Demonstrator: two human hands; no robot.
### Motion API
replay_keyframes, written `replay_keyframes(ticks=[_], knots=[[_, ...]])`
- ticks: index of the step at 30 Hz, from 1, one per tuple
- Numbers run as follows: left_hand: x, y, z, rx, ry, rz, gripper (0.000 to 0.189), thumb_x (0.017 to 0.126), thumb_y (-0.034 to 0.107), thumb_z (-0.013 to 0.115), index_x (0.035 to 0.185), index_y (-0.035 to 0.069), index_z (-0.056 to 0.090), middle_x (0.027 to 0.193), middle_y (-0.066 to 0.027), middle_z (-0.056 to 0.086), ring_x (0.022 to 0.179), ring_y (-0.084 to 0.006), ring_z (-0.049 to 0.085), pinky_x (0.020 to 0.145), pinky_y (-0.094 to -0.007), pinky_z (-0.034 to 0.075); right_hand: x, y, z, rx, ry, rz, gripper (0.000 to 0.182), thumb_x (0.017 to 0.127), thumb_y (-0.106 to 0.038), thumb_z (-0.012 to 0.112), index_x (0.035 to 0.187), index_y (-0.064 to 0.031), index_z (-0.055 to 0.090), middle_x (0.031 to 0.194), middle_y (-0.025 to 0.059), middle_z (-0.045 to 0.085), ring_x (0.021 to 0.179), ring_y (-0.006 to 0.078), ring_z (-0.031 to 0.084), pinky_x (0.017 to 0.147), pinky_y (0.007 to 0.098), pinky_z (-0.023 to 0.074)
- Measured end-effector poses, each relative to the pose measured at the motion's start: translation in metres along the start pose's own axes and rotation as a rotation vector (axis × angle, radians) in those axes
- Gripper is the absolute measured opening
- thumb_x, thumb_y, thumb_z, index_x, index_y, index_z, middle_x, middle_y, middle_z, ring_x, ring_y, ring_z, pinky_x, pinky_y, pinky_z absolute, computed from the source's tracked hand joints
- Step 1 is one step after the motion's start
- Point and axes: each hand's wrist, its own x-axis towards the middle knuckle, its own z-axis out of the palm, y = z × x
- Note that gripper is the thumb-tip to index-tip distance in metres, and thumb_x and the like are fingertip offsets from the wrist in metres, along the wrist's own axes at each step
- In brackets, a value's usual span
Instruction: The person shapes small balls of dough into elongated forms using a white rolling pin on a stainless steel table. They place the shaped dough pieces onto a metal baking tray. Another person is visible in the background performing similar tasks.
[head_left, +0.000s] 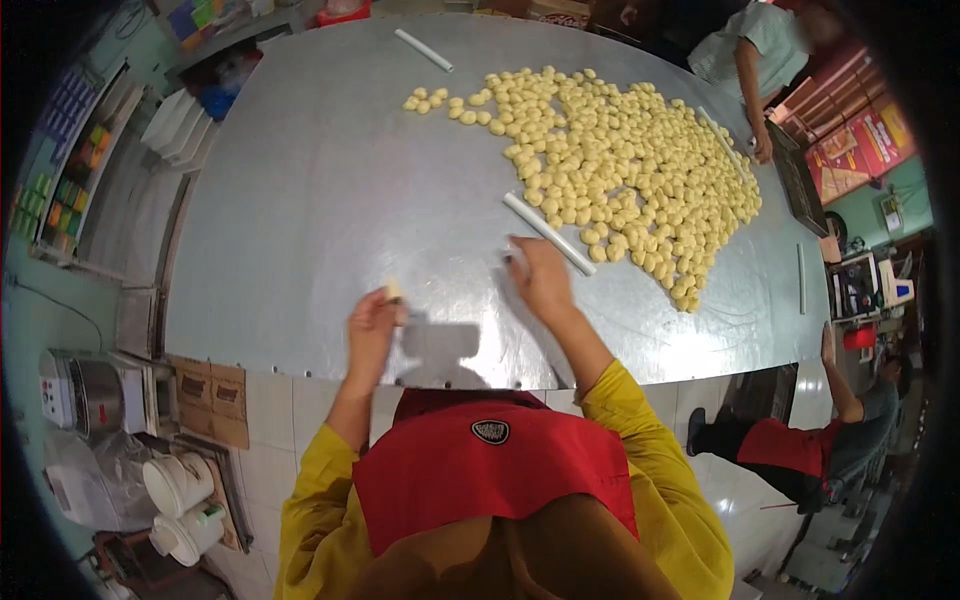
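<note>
My left hand (370, 321) is over the near part of a metal tabletop (315, 187), pinching a small pale yellow piece (393, 289) that looks like dough. To the right, my right hand (544, 276) is partly curled beside a white rod (549, 233), apparently a rolling pin. A dark spot shows by its fingertips; I cannot tell whether it is shadow or something held. Beyond that rod, a broad spread of round yellow dough balls (600, 150) covers the table's right side. A few dough balls (424, 100) lie apart at the spread's far left.
More white rods lie at the table's far side (424, 50), among the balls (721, 142) and near the right edge (802, 277). One person's hand (763, 144) is by the far right corner; another person's hand (828, 343) touches the right edge. White buckets (178, 484) stand lower left.
</note>
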Motion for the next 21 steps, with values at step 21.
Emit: replay_keyframes(ticks=[21], knots=[[0.196,-0.017,0.237,0.883,-0.35,0.503,0.022,0.081,0.011,0.069,0.101,0.007,0.062,0.102,-0.0138,0.063,0.085,-0.033,0.064,0.075,-0.041,0.053,-0.079,0.082,-0.019,0.329,0.41,0.589,0.052,0.095,0.0,0.037,0.146,0.001,0.029,0.116,0.0224,0.058,0.082,0.0225,0.058,0.077,0.0324,0.0486]])
